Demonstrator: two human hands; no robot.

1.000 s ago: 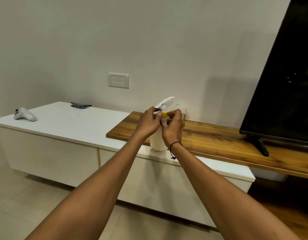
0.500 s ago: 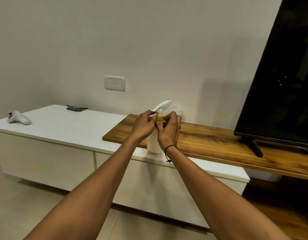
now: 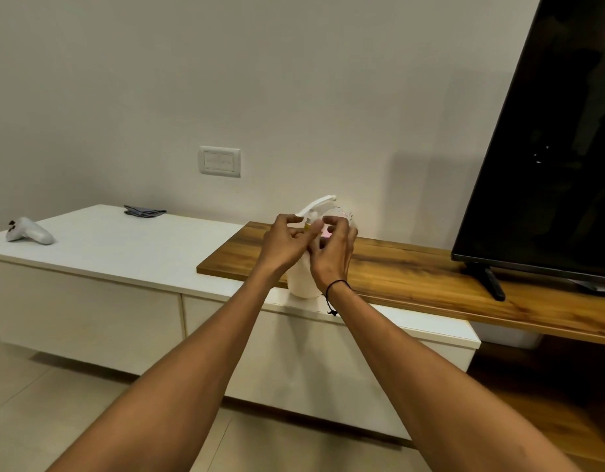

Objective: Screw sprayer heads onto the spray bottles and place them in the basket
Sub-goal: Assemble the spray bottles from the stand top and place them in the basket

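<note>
A white spray bottle [image 3: 302, 282] is stood upright on the white bench [image 3: 130, 253], at its front edge and just beside the near corner of a wooden shelf top [image 3: 413, 270] laid over the bench. A white sprayer head [image 3: 317, 207] with a yellow collar [image 3: 307, 227] is seated on the bottle's neck, its nozzle pointed up and to the right.

Both hands are raised at the neck of the bottle. The left hand [image 3: 284, 243] is held with fingers curled toward the collar; whether the collar is actually pinched cannot be told. The right hand [image 3: 333, 250], with a black cord worn at the wrist, is curled close on the other side of the neck, and its contact cannot be told either. A small clear object with a pink tint [image 3: 342, 216] is seen just behind the right hand.

Further left on the bench a white game controller [image 3: 30, 230] and a folded dark cloth [image 3: 144, 210] are laid well apart. A dark television [image 3: 549, 148] is stood on the wooden top at the right. A wall switch plate [image 3: 220, 161] is mounted above.
</note>
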